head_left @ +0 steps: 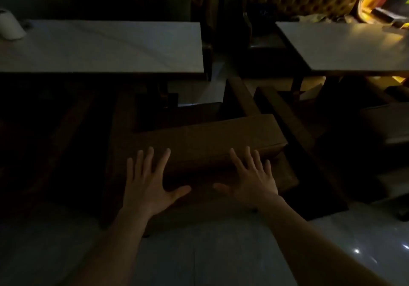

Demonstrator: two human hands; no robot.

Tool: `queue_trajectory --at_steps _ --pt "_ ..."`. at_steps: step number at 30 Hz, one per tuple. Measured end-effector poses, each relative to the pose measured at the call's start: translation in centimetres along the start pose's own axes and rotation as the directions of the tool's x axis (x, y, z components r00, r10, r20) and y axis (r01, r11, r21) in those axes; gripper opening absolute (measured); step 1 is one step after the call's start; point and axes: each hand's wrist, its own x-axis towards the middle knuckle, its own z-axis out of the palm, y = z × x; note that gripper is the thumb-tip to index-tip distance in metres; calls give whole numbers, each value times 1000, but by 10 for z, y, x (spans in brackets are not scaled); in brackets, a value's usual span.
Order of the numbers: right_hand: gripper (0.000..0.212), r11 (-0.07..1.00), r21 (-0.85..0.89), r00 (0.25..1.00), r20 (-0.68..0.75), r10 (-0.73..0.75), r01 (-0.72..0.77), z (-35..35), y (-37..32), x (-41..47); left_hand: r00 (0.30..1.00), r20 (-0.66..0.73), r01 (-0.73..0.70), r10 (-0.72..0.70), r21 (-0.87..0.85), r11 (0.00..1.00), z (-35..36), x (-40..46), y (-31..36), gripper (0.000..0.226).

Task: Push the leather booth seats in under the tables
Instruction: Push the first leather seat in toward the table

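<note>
Both hands are spread flat, fingers wide, holding nothing: the left hand (147, 185) and right hand (252, 180) hover at or against the near edge of the brown leather booth seat (210, 140) at 6 o'clock; real contact cannot be told in this dim light. The seat lies short of the pale counter (101, 46) at 11 o'clock, so the push looks about to begin, needing a level shove forward. A second counter (345, 46) stands at 2 o'clock over a glossy tiled floor (210, 252).
</note>
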Motion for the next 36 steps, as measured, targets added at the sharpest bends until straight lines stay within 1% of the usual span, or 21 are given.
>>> queue_trajectory --at_steps 1,2,4,6,10,11,13,16,20,25,30,36 --pt "117 1000 -21 1000 24 -3 4 6 1 1 1000 22 -3 3 4 1000 6 -3 2 116" --pt "117 999 -39 999 38 -5 6 13 3 4 1000 13 -17 17 0 1000 17 -3 3 116" --pt "119 998 -61 997 80 23 -18 27 9 7 1000 3 0 0 -17 1000 37 -8 6 117" --pt "118 997 -82 991 135 17 -6 43 16 11 1000 -15 4 -4 -40 999 52 -12 12 118" --pt "113 994 -105 988 154 -5 21 74 29 23 994 -107 -31 25 -52 998 75 -18 18 116" --pt "113 995 -100 987 159 -8 24 81 31 25 993 -110 -43 37 -57 997 84 -22 19 115" --pt "114 996 -85 986 164 -21 36 90 32 28 997 -73 -41 36 -75 996 103 -31 17 113" --pt "113 997 -60 991 127 -47 55 99 34 33 1000 -6 -2 1 -78 997 127 -33 10 113" --pt "113 996 -52 996 55 -66 69 109 35 44 999 8 46 -46 -54 997 140 -16 -1 110" --pt "110 996 -45 997 -5 -72 72 126 33 54 998 -47 29 -29 -3 1000 155 -9 -15 95" --pt "100 997 -57 993 -98 -64 59 132 29 52 997 -66 33 -33 -1 999 160 -1 -25 85" --pt "105 997 -82 995 -94 -10 2 137 21 51 992 -127 0 -4 -30 1000 159 -3 -34 76"
